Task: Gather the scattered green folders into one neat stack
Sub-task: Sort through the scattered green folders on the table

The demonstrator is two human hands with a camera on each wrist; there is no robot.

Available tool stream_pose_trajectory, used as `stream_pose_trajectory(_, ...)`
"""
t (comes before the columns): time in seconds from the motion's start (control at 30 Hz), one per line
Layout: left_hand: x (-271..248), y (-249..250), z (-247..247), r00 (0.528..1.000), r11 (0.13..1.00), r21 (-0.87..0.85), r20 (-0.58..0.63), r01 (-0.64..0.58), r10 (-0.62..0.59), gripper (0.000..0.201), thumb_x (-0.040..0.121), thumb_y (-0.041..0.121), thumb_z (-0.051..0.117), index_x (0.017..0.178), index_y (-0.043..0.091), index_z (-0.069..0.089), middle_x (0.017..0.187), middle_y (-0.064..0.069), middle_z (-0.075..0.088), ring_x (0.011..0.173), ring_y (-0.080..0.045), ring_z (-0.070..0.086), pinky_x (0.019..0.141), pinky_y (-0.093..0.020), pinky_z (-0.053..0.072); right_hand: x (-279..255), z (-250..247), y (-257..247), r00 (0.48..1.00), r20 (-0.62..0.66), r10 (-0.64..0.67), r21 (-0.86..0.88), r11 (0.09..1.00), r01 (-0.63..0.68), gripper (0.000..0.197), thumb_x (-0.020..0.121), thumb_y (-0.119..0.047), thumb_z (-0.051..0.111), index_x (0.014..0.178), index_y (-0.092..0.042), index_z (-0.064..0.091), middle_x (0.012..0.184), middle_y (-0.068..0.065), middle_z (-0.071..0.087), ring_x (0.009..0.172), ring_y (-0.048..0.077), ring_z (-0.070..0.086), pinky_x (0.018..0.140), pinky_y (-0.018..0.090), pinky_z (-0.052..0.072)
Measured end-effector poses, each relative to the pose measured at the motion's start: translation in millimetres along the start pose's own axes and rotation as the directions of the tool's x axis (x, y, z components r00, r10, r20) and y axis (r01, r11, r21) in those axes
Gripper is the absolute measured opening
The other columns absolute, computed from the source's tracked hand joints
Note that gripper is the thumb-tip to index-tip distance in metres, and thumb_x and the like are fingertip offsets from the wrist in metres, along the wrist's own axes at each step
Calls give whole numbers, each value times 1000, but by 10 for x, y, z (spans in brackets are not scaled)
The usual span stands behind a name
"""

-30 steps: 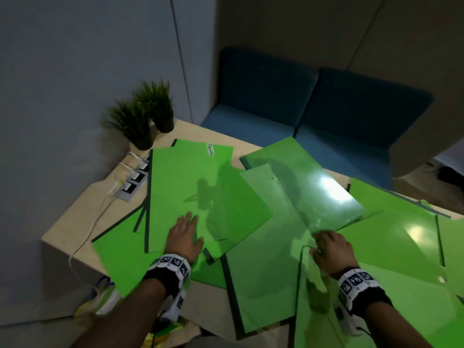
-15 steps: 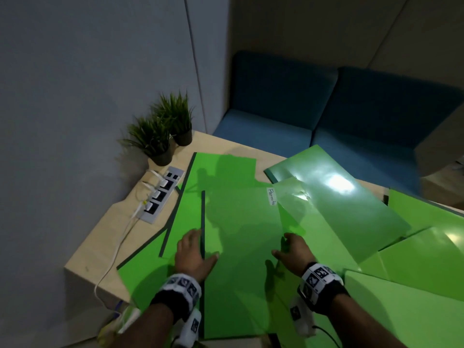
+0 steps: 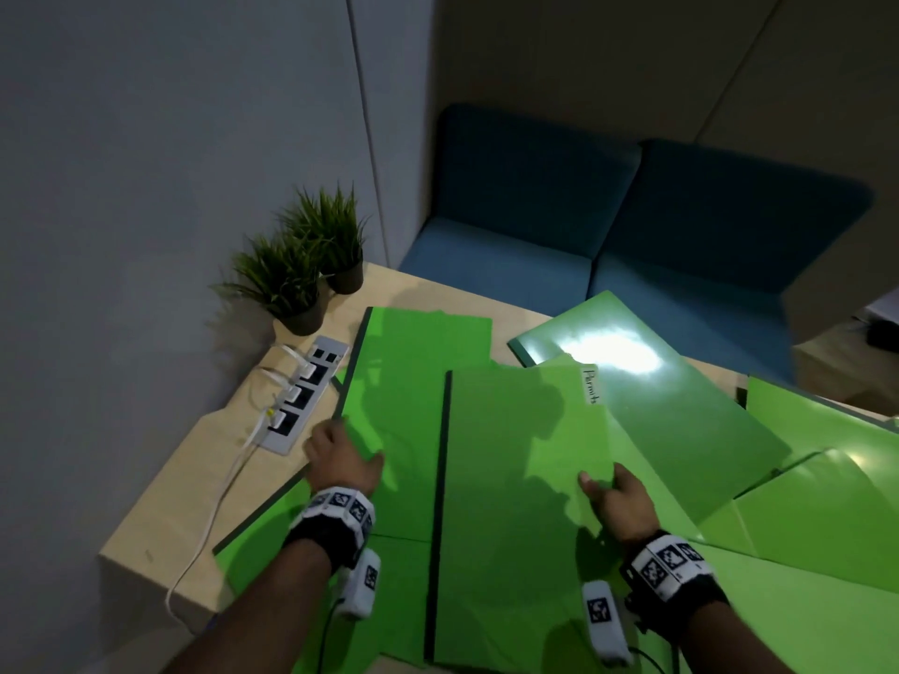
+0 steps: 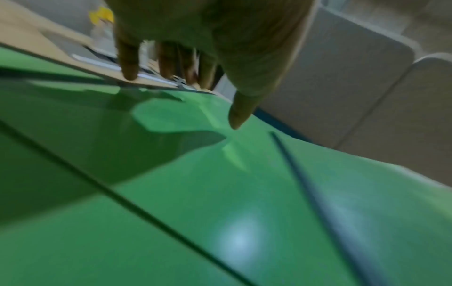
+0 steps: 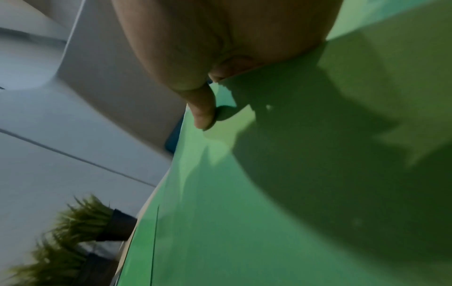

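Several green folders overlap on the wooden table (image 3: 185, 484). A folder with a white label (image 3: 590, 384) lies on top in the middle (image 3: 515, 479). My right hand (image 3: 614, 493) grips its right edge; the thumb (image 5: 203, 112) presses on top and the fingers are hidden beneath. My left hand (image 3: 343, 457) is at the left edge of another folder (image 3: 408, 381) that runs under the labelled one. Its fingers (image 4: 129, 65) point down past that edge and its thumb tip (image 4: 238, 114) touches the sheet. More folders (image 3: 681, 420) (image 3: 827, 484) fan out to the right.
Two small potted plants (image 3: 292, 279) stand at the table's far left corner. A grey power strip (image 3: 306, 391) with a white cable (image 3: 214, 503) lies along the left edge, close to my left hand. A blue sofa (image 3: 632, 235) sits behind the table.
The labelled folder has slid from the left pile to the middle. My left hand left it and moved to the neighbouring folder's left edge. My right hand came in and took its right edge.
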State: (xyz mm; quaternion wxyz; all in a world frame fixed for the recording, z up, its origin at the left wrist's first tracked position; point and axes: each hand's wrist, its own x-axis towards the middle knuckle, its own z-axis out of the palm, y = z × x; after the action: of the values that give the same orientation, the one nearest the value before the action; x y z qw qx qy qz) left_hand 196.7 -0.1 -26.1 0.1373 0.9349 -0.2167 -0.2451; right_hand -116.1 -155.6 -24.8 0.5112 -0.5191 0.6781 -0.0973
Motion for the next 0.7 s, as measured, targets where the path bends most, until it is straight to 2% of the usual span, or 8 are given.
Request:
stream_pose_trajectory(0.1,146,-103,-117,996,994,55,16,91,-92,98,71,46,79,144,8,27,148,-18,27,139,-36,24,104,-55,37,9,-212,-23,997,-59,40,212,977,-27,73,89,-26,68,150,-11,31,146,19,45,124,39,52,89,46,49)
stream_pose_trajectory(0.23,170,-178,-147,989,993,68,101,100,-106,103,61,41,88,141,8,31,145,-20,30,137,-39,24,105,-56,37,7,-356,6,989,-115,93,352,935,-47,78,90,-37,66,151,-8,26,152,19,37,132,41,43,90,50,46)
stream_pose_trajectory(0.33,15,-207,-173,986,991,98,128,91,-103,102,59,39,89,137,6,33,141,-18,31,133,-38,29,103,-52,39,-47,-320,41,987,-118,107,374,926,-55,88,84,-46,69,153,-15,23,157,15,29,137,42,37,101,65,39)
stream_pose_trajectory(0.4,-133,-198,-167,995,998,-54,103,10,-4,94,62,30,88,133,4,33,138,-16,35,131,-36,36,103,-47,40,-87,-279,34,989,-103,109,369,927,-64,87,86,-44,68,153,-16,21,159,14,26,137,42,36,102,64,38)
stream_pose_trajectory(0.47,-317,-150,-193,982,950,-301,136,-84,130,81,72,17,82,134,7,30,140,-15,40,131,-36,41,107,-45,38,-126,-244,9,990,-88,110,353,933,-72,87,86,-43,67,154,-15,21,159,12,26,137,41,37,102,63,38)
stream_pose_trajectory(0.6,-669,22,-189,896,862,-486,306,-142,320,79,91,19,60,152,17,9,157,-5,23,144,-30,25,115,-46,23,-184,-231,-45,990,-107,89,352,935,-46,81,89,-44,63,153,-13,23,155,16,34,135,42,39,103,63,38)
stream_pose_trajectory(0.67,-829,129,-135,840,844,-491,346,-218,418,68,97,20,50,152,14,10,155,-4,27,143,-25,27,114,-36,25,-211,-228,-59,993,-114,27,306,952,9,89,85,-57,61,152,-11,24,154,16,35,136,40,39,107,59,35)
stream_pose_trajectory(0.7,-899,176,-102,822,835,-496,356,-238,446,60,99,18,45,150,10,15,150,-3,34,140,-23,31,111,-28,28,-233,-224,-63,994,-111,12,285,958,21,104,75,-72,60,152,-12,24,155,15,35,137,39,38,108,59,34)
